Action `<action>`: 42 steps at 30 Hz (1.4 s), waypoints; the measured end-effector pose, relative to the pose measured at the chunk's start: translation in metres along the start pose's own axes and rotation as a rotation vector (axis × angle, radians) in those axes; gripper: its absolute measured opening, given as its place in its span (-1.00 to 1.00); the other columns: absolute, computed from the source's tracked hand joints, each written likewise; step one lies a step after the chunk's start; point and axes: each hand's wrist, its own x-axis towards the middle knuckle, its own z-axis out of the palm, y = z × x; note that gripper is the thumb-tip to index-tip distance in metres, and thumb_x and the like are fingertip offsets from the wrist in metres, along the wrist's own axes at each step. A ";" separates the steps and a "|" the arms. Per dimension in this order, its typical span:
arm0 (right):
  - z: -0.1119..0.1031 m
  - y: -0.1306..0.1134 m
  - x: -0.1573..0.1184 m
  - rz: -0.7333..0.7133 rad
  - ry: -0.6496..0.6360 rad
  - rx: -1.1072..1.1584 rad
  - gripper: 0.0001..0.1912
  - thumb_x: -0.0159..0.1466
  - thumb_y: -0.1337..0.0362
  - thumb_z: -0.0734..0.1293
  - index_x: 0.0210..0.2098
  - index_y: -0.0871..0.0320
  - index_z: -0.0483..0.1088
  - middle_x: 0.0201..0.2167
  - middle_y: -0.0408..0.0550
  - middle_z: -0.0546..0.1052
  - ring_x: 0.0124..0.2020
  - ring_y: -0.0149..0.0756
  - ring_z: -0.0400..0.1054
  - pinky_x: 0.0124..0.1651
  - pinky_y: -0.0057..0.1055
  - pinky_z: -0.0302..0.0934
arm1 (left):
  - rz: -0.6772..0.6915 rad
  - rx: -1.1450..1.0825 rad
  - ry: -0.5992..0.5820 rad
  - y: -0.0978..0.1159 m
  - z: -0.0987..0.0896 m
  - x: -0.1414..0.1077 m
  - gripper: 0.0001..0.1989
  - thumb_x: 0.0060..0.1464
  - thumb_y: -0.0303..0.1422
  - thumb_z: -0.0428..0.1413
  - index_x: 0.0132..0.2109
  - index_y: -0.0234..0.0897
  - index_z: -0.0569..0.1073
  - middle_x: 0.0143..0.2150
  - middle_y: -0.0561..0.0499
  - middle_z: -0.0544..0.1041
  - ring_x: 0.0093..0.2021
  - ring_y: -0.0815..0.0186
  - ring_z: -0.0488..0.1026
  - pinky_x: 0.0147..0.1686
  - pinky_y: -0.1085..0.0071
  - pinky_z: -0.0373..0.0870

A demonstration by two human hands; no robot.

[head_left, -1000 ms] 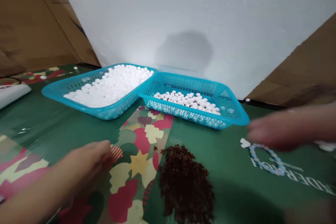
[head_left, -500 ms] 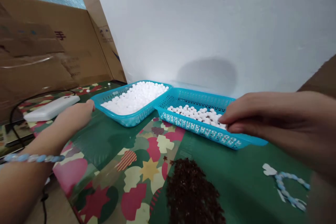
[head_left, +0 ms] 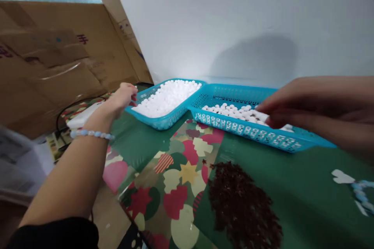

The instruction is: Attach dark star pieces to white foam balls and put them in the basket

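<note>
Two blue plastic baskets stand side by side against a white board. The left basket [head_left: 163, 122] is full of small white balls [head_left: 168, 97]. In the right basket [head_left: 248, 130] lies a thinner layer of white balls [head_left: 233, 111], some with dark spots. My left hand [head_left: 124, 97] is at the left basket's outer rim, its fingers curled; what they hold, if anything, is hidden. Over the right basket's near side is my right hand [head_left: 300, 103], blurred, thumb and fingertips apart with nothing visible between them. A heap of small dark brown pieces [head_left: 242, 206] lies nearer me.
The white board [head_left: 204, 23] rises behind the baskets, and cardboard boxes [head_left: 52, 62] stand at the left. A white flat object [head_left: 83, 116] lies behind my left forearm. On the green-patterned table [head_left: 163, 206], a blue beaded bracelet [head_left: 360, 194] lies far right.
The view has shifted, so the baskets and heap appear further right. My left hand has risen to the left basket's rim. My right thumb and fingertips have parted over the right basket.
</note>
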 end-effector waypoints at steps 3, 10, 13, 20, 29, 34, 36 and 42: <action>0.010 -0.003 0.010 -0.104 -0.017 -0.057 -0.79 0.05 0.33 0.08 -0.52 0.06 0.32 -0.59 -0.23 0.38 -0.58 -0.53 0.23 -0.65 -0.59 0.06 | 0.178 -0.259 -0.108 0.034 0.024 0.001 -0.93 -0.24 -0.52 -0.18 -0.50 -0.29 0.06 -0.53 0.13 0.14 -0.61 0.57 0.13 -0.57 0.61 0.14; 0.006 -0.023 0.028 0.123 -0.020 0.134 -0.81 0.00 0.52 0.13 -0.57 0.16 0.29 -0.62 -0.26 0.34 -0.58 -0.59 0.23 -0.57 -0.68 0.12 | 0.433 -0.975 -0.320 0.094 0.060 -0.010 -0.79 -0.23 -0.54 -0.07 -0.42 -0.24 0.03 -0.45 0.12 0.39 -0.61 0.60 0.19 -0.52 0.64 0.15; 0.007 -0.021 0.032 0.263 0.093 0.399 -0.86 0.02 0.48 0.12 -0.54 0.17 0.25 -0.64 -0.25 0.33 -0.59 -0.58 0.24 -0.54 -0.67 0.17 | 0.474 -1.233 -0.489 0.104 0.073 -0.010 -0.88 -0.25 -0.48 0.01 -0.48 -0.29 0.18 -0.41 0.08 0.41 -0.57 0.58 0.23 -0.54 0.65 0.18; 0.022 -0.018 0.037 0.194 0.380 0.494 -0.90 0.01 0.48 0.15 -0.56 0.18 0.22 -0.61 -0.24 0.30 -0.54 -0.61 0.22 -0.51 -0.69 0.15 | 0.660 -1.154 -0.745 0.097 0.081 -0.014 -0.82 -0.30 -0.46 0.11 -0.40 -0.19 0.40 -0.55 0.12 0.33 -0.55 0.53 0.26 -0.56 0.64 0.22; 0.031 -0.026 0.041 0.057 0.472 0.433 -0.90 0.03 0.48 0.14 -0.53 0.19 0.22 -0.52 -0.20 0.27 -0.46 -0.61 0.20 -0.43 -0.69 0.17 | 0.644 -1.256 -0.741 0.099 0.072 -0.024 -0.73 -0.29 -0.58 0.07 -0.35 -0.21 0.33 -0.48 0.11 0.43 -0.49 0.47 0.36 -0.53 0.62 0.32; 0.030 -0.026 0.038 0.089 0.474 0.470 -0.92 0.03 0.45 0.15 -0.54 0.19 0.22 -0.55 -0.18 0.28 -0.51 -0.54 0.22 -0.47 -0.57 0.17 | 0.685 -1.262 -0.721 0.099 0.071 -0.026 -0.83 -0.32 -0.60 0.09 -0.49 -0.27 0.39 -0.53 0.12 0.42 -0.50 0.49 0.35 -0.54 0.65 0.33; 0.030 -0.027 0.037 0.108 0.475 0.472 -0.92 0.02 0.44 0.15 -0.55 0.18 0.22 -0.56 -0.18 0.28 -0.52 -0.52 0.21 -0.49 -0.54 0.16 | 0.697 -1.249 -0.726 0.099 0.071 -0.027 -0.84 -0.33 -0.60 0.08 -0.51 -0.27 0.40 -0.54 0.12 0.42 -0.50 0.50 0.34 -0.53 0.67 0.33; 0.030 -0.026 0.036 0.118 0.474 0.464 -0.91 0.02 0.44 0.14 -0.54 0.17 0.22 -0.55 -0.19 0.27 -0.50 -0.52 0.20 -0.48 -0.52 0.15 | 0.699 -1.228 -0.748 0.099 0.070 -0.028 -0.81 -0.32 -0.61 0.08 -0.52 -0.23 0.41 -0.55 0.15 0.40 -0.51 0.53 0.33 -0.54 0.69 0.31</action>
